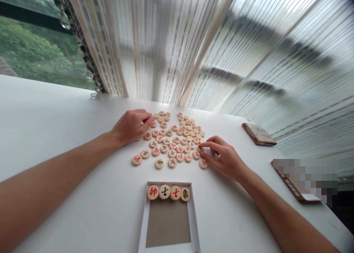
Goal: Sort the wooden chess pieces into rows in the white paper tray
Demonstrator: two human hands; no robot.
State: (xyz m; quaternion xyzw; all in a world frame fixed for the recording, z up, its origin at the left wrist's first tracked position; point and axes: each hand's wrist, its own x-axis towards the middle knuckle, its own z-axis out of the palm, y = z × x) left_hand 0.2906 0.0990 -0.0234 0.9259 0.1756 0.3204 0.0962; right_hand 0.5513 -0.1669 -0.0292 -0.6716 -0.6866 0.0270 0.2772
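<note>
Round wooden Chinese chess pieces (173, 145) lie spread over the white table, some showing red or black characters and others blank side up. At the far left of the spread, my left hand (132, 125) has its fingers curled, thumb and forefinger at a red-marked piece (153, 124). On the right edge, my right hand (224, 157) pinches a piece (200, 149) between thumb and fingertips, close to the tabletop. Nearest me is a shallow open box (168, 227) with a grey-brown bottom. Along its far end several pieces (164, 191) sit in a row, characters up.
A brown-edged boxed item (258, 134) lies at the table's right side. Nearer, another flat brown-edged item (290, 186) is partly blurred out. Striped sheer curtains (166, 42) hang behind the table's far edge, with a window (35, 46) at left.
</note>
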